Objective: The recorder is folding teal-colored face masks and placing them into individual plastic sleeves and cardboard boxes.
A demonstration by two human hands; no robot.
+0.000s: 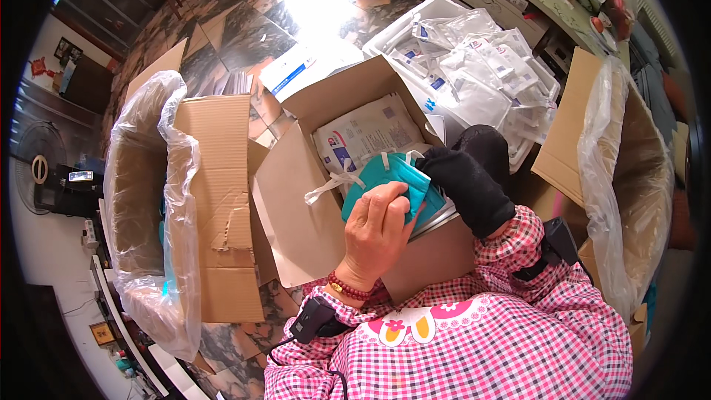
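My left hand (378,230), bare with a red bead bracelet at the wrist, is closed on a teal face mask (389,178). White straps hang from the mask's left side and top. My right hand (466,181), in a black glove, is closed at the mask's upper right edge; its fingertips are partly hidden. Both hands are over an open cardboard box (426,263). Inside the box lie white printed packets (366,137), partly covered by the mask and my hands.
A white bin (378,41) heaped with white packets (481,67) stands beyond the box. Plastic-lined cartons flank me, a left carton (218,200) and a right carton (570,133). A white box (304,67) lies behind the middle one. A fan (44,167) is far left.
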